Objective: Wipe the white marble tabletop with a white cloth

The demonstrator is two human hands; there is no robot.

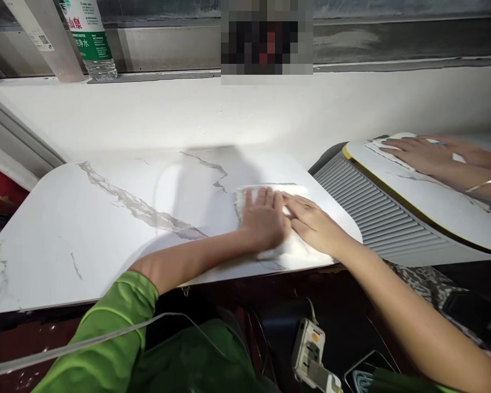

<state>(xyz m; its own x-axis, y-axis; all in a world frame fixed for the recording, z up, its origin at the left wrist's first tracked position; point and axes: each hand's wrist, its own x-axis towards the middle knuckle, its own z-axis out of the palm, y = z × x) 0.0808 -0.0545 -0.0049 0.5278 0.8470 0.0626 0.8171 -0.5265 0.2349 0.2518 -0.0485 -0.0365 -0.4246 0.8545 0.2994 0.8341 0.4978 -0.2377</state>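
Observation:
A white cloth point(297, 248) lies bunched on the right part of a white, marble-patterned tabletop point(106, 245). My left hand point(267, 221) lies on the cloth, its fingers stretched out flat and pointing toward the wall. Close beside it, my right hand point(314, 222) presses on the same cloth with extended fingers, its fingertips next to my left hand. Slight motion blur softens the left hand. Both palms are hidden from view, and part of the cloth is covered by the hands.
At right, another person's hands point(425, 153) rest on a white cloth on a second marbled top point(445, 188) with ribbed sides. A water bottle point(92, 43) stands on the ledge. Below are a power strip point(309, 349), a phone point(370, 371) and a pale cable point(94, 341) crossing my left arm.

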